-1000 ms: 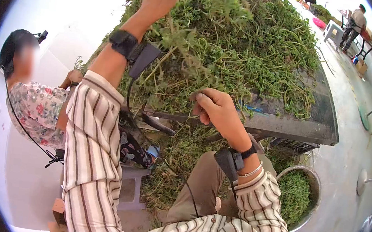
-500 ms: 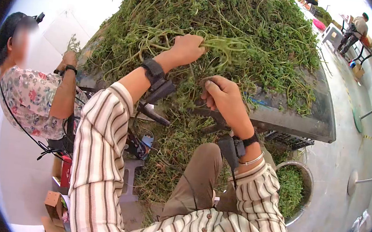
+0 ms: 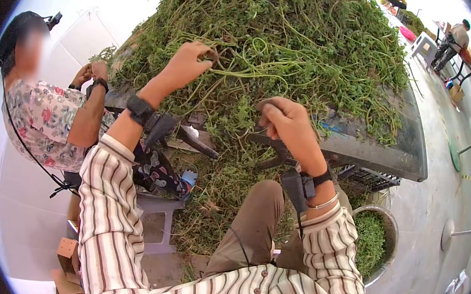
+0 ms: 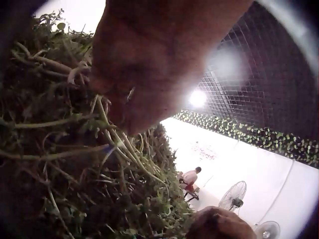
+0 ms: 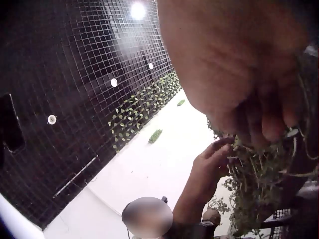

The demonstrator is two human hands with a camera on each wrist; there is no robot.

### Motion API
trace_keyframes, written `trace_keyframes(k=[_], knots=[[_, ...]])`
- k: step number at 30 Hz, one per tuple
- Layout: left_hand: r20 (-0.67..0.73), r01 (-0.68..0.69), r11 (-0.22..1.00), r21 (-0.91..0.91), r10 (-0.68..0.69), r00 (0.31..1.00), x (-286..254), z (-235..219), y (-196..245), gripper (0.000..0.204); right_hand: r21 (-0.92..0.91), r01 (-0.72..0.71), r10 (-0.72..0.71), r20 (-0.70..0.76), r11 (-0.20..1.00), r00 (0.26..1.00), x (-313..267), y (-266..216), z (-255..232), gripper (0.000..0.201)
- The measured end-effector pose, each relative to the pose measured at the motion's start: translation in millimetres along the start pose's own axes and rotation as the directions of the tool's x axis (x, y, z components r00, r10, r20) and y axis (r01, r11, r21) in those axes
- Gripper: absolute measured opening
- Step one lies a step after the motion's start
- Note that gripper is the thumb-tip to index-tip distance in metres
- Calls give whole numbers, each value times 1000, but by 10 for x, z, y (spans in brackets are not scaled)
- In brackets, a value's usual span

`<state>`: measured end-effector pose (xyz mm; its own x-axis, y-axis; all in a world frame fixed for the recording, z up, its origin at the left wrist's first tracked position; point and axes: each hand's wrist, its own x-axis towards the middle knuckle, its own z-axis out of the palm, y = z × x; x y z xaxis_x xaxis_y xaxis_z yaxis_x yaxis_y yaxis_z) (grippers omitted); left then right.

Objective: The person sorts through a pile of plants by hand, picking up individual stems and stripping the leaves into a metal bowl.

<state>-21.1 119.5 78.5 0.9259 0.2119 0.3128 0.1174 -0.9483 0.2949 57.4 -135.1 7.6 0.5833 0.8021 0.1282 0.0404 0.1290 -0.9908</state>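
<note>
Long green leafy stems [image 3: 254, 74] lie tangled over the heap [image 3: 294, 27] on the table. At the near side of the heap, my left hand [image 3: 184, 66] pinches several of these stems, which spread to the right from its fingertips. In the left wrist view, pale stems [image 4: 119, 142] run out beneath the fingers. My right hand [image 3: 292, 124] is at the table's front edge, fingers curled, thumb on top. A thin pale stem [image 5: 293, 132] shows at its fingertips in the right wrist view, with leafy sprigs [image 5: 256, 172] below; the thumb is hidden there.
The dark table edge [image 3: 381, 156] runs in front of me. On the floor stand a metal tub [image 3: 394, 235] of small greens and a black crate [image 3: 370, 177]. Stems litter the floor [image 3: 211, 213] below. Another person [image 3: 50, 110] sits at the left beside the table.
My left hand came down from the top of the heap with a bunch of stems, then drew back to the left. My right hand has stayed nearly in place.
</note>
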Motion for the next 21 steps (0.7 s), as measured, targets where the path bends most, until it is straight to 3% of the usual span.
trace_keyframes(k=[1,2,4,5,6,8,9,12,14,16,18,20,21], knots=[[97,65,998,-15,-63,993,-59,-27,44,35,8,-23,23,56,1000,998,-5,1,29,19],[101,64,998,-16,-62,993,-104,3,48,35,9,-26,25,53,1000,998,-6,15,61,19],[291,204,889,-410,-84,953,-192,84,58,34,-69,-30,44,214,997,976,3,74,144,18],[376,272,849,-453,-95,922,-245,109,134,41,-64,-5,19,219,998,976,24,144,200,19],[381,273,848,-453,-93,920,-311,150,226,41,-63,-9,22,215,998,976,28,192,205,19],[434,247,915,-319,-91,896,-429,203,454,53,-305,154,-110,157,940,981,29,171,228,18],[435,185,911,-369,-6,900,-477,380,362,61,-303,153,-109,158,941,982,44,188,225,18],[506,184,961,-207,-56,861,-492,514,575,61,-438,182,-182,43,880,982,90,292,186,17],[453,144,970,-194,-42,891,-454,648,588,61,-598,258,-347,-36,759,937,98,331,141,17],[401,103,979,-175,-25,916,-408,781,512,61,-650,191,-287,-45,736,957,74,325,86,19],[248,-69,992,-105,94,964,-315,878,391,54,-645,228,-359,-77,729,930,55,290,59,19],[297,-28,999,-20,32,954,-162,881,271,53,-631,223,-353,-88,743,931,56,265,19,20],[156,-150,984,93,135,979,-93,1027,-5,49,-617,213,-345,-101,758,933,52,253,4,20]])
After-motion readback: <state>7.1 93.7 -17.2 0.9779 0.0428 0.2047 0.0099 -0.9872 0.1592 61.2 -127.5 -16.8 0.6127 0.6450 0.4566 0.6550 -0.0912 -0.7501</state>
